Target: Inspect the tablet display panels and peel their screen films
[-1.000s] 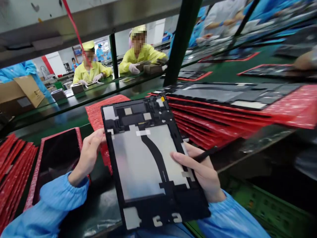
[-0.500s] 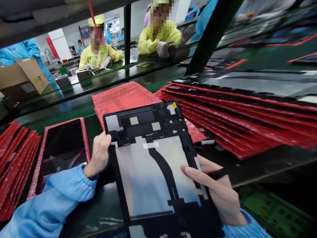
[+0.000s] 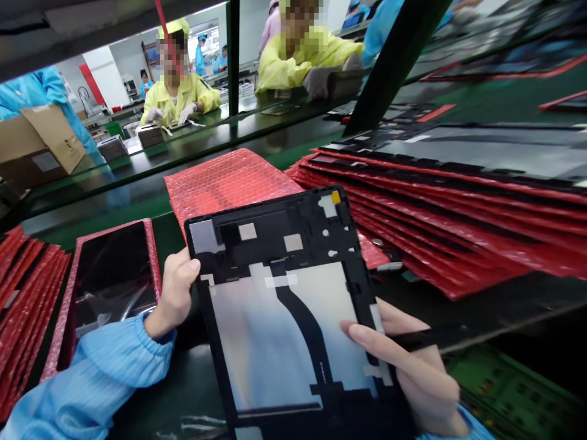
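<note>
Hands on both long edges: our left hand [image 3: 175, 293] and right hand [image 3: 408, 366] grip a black tablet housing [image 3: 298, 330], lower middle of frame. Looks light, thin, fragile, so edges only.

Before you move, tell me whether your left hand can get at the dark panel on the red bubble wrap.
Probably yes. The left hand sits just beside the dark panel, and nothing seems to lie between them. But it is holding the edge of the black tablet frame, so it would likely have to let go first.
</note>
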`<action>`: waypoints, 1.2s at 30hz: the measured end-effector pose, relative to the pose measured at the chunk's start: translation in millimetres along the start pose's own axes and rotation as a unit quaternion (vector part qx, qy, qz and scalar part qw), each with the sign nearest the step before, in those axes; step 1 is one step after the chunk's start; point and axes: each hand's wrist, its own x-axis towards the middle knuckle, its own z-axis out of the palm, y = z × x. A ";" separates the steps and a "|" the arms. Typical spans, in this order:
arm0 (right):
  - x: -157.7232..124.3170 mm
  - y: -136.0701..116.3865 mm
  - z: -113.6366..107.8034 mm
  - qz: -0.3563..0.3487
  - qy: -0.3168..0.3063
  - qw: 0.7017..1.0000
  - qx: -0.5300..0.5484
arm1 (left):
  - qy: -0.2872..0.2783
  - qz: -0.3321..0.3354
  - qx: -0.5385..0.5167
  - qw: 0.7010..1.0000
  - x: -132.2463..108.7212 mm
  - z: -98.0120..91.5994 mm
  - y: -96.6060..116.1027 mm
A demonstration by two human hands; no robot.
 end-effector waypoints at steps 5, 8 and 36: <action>2.9 -1.4 1.6 -0.001 -0.037 0.999 0.004 | 0.065 -0.113 -0.043 0.990 8.0 8.5 16.4; 5.2 0.0 0.3 -0.019 -0.061 0.998 -0.011 | 0.090 -0.164 0.000 0.982 12.2 11.5 22.3; 9.7 4.1 -12.9 -0.089 -0.125 0.984 -0.086 | 0.121 -0.219 0.037 0.967 24.7 12.4 26.5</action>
